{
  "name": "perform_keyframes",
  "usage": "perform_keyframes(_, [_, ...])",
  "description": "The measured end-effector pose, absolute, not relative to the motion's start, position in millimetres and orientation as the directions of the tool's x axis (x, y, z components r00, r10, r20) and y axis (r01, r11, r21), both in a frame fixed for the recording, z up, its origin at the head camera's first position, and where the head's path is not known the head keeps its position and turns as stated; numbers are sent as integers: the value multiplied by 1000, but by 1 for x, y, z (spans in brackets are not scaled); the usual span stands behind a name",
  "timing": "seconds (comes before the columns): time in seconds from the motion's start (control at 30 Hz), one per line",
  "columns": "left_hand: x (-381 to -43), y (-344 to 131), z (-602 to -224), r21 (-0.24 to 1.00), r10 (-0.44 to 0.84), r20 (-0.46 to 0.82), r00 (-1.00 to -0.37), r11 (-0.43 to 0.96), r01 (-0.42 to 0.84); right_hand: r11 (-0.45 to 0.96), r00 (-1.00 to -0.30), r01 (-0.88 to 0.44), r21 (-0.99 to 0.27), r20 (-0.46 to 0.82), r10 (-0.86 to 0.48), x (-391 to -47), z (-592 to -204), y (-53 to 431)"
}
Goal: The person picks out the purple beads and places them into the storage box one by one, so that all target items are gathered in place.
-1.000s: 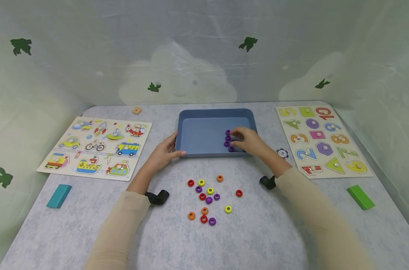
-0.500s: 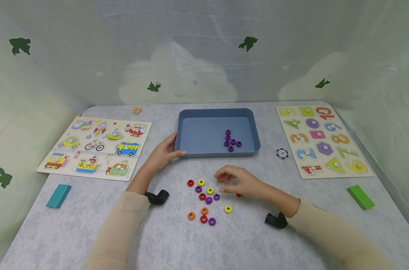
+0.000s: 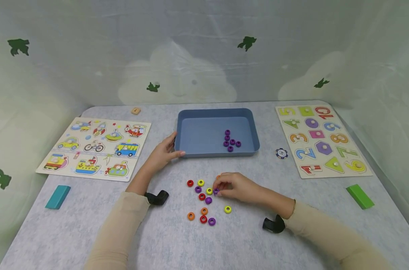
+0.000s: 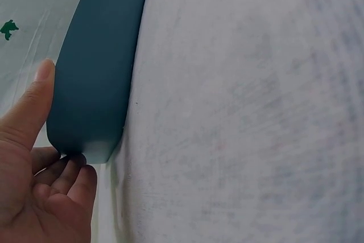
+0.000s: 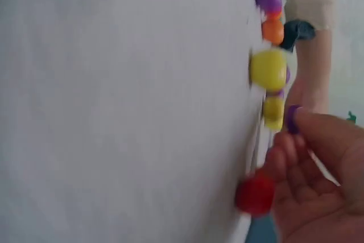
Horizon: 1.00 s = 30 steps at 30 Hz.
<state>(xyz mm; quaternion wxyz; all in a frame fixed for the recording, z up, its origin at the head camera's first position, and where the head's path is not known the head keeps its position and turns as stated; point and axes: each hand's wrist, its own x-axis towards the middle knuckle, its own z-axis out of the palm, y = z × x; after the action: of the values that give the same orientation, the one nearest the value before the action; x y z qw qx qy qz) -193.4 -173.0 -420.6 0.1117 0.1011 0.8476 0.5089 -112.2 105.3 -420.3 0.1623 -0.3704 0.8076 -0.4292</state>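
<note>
My left hand [image 3: 161,153] holds the near left corner of a shallow blue tray [image 3: 199,135]. In the left wrist view its thumb lies along the tray wall [image 4: 99,55] and its fingers curl at the corner. Several purple beads [image 3: 232,142] lie inside the tray, towards the right. On the table in front of it, my right hand [image 3: 239,187] pinches a purple bead [image 3: 216,191], seen at the thumb tip in the right wrist view. Loose beads lie around that hand: yellow [image 3: 209,191], red [image 3: 202,197], orange [image 3: 204,211] and purple [image 3: 208,200]. A red bead [image 5: 255,195] is hidden behind the hand in the head view.
A vehicle puzzle board [image 3: 98,148] lies at the left, a number puzzle board [image 3: 322,140] at the right. A poker chip [image 3: 281,153], teal block [image 3: 57,197], green block [image 3: 360,196] and small wooden tile [image 3: 136,111] also lie on the table.
From inside the tray, my right hand has come back to the loose beads and taken hold of a purple one. Beads it covered in the tray now show. My left hand stays put.
</note>
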Motion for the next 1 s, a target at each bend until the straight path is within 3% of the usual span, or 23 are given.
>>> perform_keyframes(0.27, [-194, -172, -420, 890, 287, -83, -954, 453, 58, 389, -834, -430, -815, 193, -517, -171, -401, 124])
perform_keyframes(0.47, [-192, -171, -417, 896, 295, -80, -952, 440, 61, 536, -930, -280, -796, 88, -356, -212, -405, 135])
perform_keyframes(0.77, [-193, -172, -420, 894, 294, -70, -953, 443, 71, 679, -937, -202, -706, -63, -345, -231, -410, 130])
perform_keyframes(1.0, [-193, -172, -420, 889, 292, -66, -954, 452, 77, 635, -927, -242, -734, -19, -375, -220, -403, 127])
